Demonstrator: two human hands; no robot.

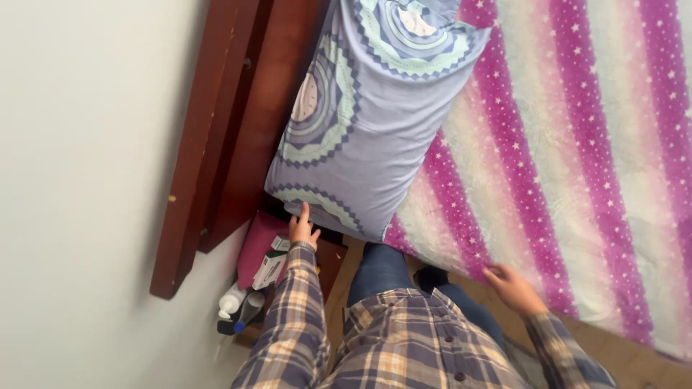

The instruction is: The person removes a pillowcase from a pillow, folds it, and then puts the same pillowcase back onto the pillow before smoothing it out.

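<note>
Pillow [367,108]: lilac case, round medallion print, lies at head of bed against wooden headboard [245,122], on striped purple blanket [577,144]. Judged soft, light, bulky, case slack; best gripped at corners or end seam. Left hand [303,229]: fingers extended, touching lower pillow corner. Right hand [513,288]: open, resting on blanket edge.

Long-sleeved plaid shirt [404,346] in blue, tan and cream, dark buttons, blue jeans [382,270].
</note>
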